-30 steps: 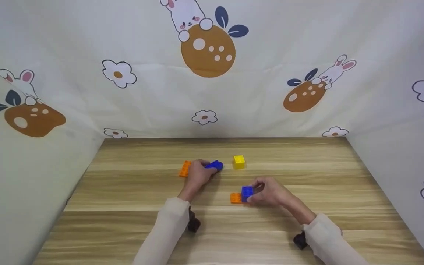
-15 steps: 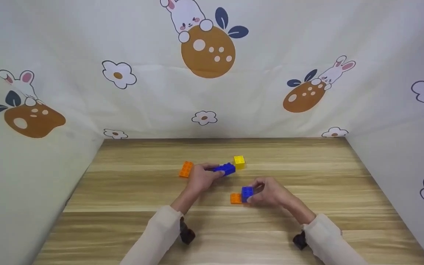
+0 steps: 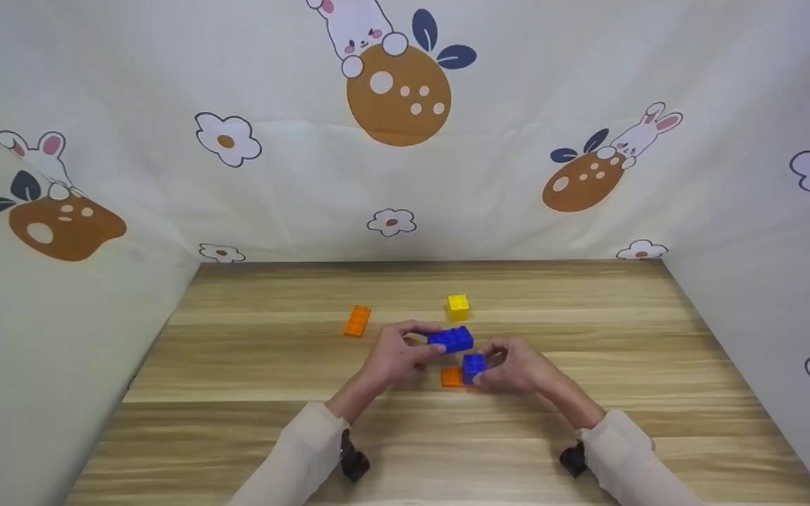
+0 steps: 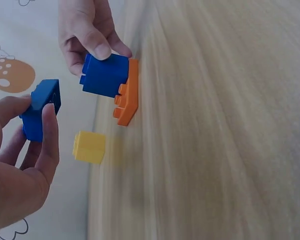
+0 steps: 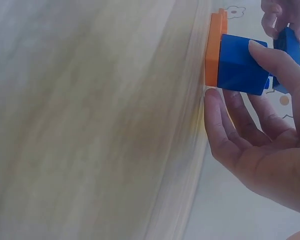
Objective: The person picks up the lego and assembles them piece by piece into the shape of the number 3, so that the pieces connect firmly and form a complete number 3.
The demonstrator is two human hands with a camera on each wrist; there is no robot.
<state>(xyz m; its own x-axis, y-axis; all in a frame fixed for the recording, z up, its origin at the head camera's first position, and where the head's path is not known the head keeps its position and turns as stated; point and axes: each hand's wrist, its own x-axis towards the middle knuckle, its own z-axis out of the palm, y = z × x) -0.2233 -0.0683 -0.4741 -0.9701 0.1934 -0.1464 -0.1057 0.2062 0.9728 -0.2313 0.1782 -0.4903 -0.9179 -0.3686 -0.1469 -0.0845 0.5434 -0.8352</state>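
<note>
My left hand (image 3: 396,355) pinches a long blue brick (image 3: 451,339) between thumb and fingers, raised above the table, as the left wrist view shows. Just to its right, my right hand (image 3: 517,365) grips a square blue brick (image 3: 474,367) by its sides. That square brick (image 4: 106,75) sits on the right end of a flat orange brick (image 4: 128,97), whose studs stay bare on the other end. In the right wrist view, thumb and fingertips rest at the square brick (image 5: 242,64), and the long blue brick (image 5: 288,47) hovers beyond it.
A yellow square brick (image 3: 458,307) stands on the wooden table (image 3: 236,436) behind both hands. Another flat orange brick (image 3: 357,320) lies to the back left. A curtain (image 3: 292,197) printed with rabbits and flowers closes off the back and sides.
My left hand has carried the long blue brick rightward and nearer, away from the flat orange brick at the back left, toward the right hand. The right hand has kept its place.
</note>
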